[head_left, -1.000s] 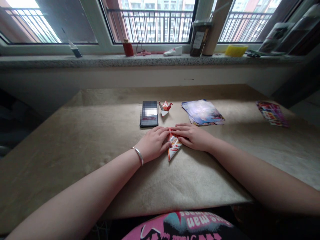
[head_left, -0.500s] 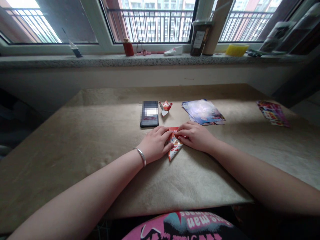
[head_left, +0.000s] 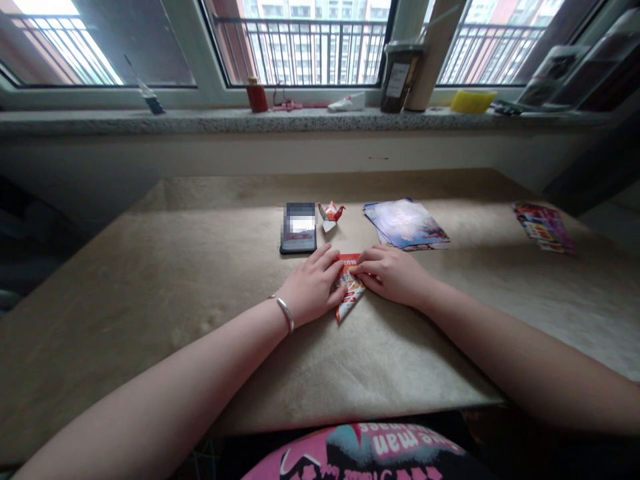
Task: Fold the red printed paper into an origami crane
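Lying on the table (head_left: 200,280) on the near side of the phone (head_left: 299,230) and a little to its right, the folded paper (head_left: 351,293) is pointing its narrow tip away from it. The left hand (head_left: 313,283) is spreading loosely, its thumb and fingertips resting on the paper's left part; the right hand (head_left: 390,272) is bunching narrow at the other edge, pinching the paper, though I cannot tell how tightly. To do this well, I reckon, the left fingers should be keeping the paper still while the right ones are matching edge to edge before pressing the crease hard; hurrying would be leaving the point crooked. Compared with a second ago, the right fingers are curling instead of stretching flat, and more of the red upper band (head_left: 350,257) is showing. Nothing else is shifting: the paper bird (head_left: 331,215) is standing just right of the phone, the sheets (head_left: 407,223) are lying farther right of it, and the cards (head_left: 545,228) are sitting farthest off.
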Available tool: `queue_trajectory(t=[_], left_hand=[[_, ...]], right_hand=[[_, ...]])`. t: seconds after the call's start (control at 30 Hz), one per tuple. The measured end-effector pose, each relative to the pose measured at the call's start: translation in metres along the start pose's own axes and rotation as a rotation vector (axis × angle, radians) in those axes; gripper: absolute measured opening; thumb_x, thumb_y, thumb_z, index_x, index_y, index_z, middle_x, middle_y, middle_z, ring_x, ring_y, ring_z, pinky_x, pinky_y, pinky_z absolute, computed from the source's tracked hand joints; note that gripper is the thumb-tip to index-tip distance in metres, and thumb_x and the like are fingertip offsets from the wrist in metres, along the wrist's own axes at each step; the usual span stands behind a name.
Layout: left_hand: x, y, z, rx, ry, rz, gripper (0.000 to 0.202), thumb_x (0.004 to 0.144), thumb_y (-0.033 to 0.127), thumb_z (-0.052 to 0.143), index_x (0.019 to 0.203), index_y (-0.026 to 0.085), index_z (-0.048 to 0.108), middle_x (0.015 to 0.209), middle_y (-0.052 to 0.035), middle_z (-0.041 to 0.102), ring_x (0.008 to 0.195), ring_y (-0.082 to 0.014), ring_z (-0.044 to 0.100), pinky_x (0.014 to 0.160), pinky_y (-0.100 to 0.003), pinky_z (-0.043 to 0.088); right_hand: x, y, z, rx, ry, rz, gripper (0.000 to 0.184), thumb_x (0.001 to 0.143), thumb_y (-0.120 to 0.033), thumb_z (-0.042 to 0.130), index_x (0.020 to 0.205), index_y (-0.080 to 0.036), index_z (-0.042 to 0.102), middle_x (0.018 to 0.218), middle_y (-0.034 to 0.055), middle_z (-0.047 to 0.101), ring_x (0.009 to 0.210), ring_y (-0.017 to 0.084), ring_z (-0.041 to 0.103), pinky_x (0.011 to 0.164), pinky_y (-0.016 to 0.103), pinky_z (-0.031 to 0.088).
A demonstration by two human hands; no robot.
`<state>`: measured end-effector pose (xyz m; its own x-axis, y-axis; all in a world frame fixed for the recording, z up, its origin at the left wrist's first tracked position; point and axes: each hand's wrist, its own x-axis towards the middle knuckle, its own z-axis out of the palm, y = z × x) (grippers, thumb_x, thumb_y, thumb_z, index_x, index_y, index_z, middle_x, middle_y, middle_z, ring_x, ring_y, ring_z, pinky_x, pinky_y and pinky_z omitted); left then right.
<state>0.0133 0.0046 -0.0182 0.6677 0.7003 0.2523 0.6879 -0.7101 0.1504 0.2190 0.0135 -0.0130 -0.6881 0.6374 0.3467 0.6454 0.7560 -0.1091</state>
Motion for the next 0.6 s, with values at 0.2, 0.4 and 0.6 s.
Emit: queue_trajectory(t=[0.2, 0.4, 0.6], left_hand=[[0.002, -0.001, 0.003, 0.003, -0.032, 0.016, 0.04, 0.087, 0.034, 0.045, 0.116, 0.008, 0.053, 0.125, -0.0135, 0.052, 0.121, -0.0248, 0.043, 0.109, -0.039, 0.03], [0.0, -0.002, 0.003, -0.019, -0.024, 0.021, 0.039, 0.086, 0.034, 0.046, 0.116, 0.01, 0.052, 0.121, -0.0137, 0.052, 0.114, -0.0239, 0.047, 0.109, -0.042, 0.029], [-0.001, -0.003, 0.003, 0.034, -0.03, 0.084, 0.04, 0.087, 0.033, 0.047, 0.127, 0.024, 0.05, 0.12, -0.0095, 0.05, 0.11, -0.0227, 0.048, 0.106, -0.046, 0.028]], right_hand=[[0.0, 0.003, 0.001, 0.012, -0.023, -0.011, 0.027, 0.089, -0.028, 0.046, 0.086, -0.02, 0.071, 0.083, 0.0068, 0.066, 0.08, 0.018, 0.054, 0.073, 0.031, 0.043], [-0.001, 0.004, -0.005, 0.004, -0.077, -0.034, 0.022, 0.087, -0.024, 0.049, 0.084, -0.02, 0.07, 0.082, 0.0052, 0.067, 0.076, 0.017, 0.056, 0.072, 0.031, 0.041], [-0.001, 0.001, -0.013, -0.027, -0.096, -0.036, 0.02, 0.085, -0.019, 0.048, 0.087, -0.019, 0.068, 0.083, 0.0056, 0.068, 0.076, 0.017, 0.058, 0.073, 0.03, 0.042]])
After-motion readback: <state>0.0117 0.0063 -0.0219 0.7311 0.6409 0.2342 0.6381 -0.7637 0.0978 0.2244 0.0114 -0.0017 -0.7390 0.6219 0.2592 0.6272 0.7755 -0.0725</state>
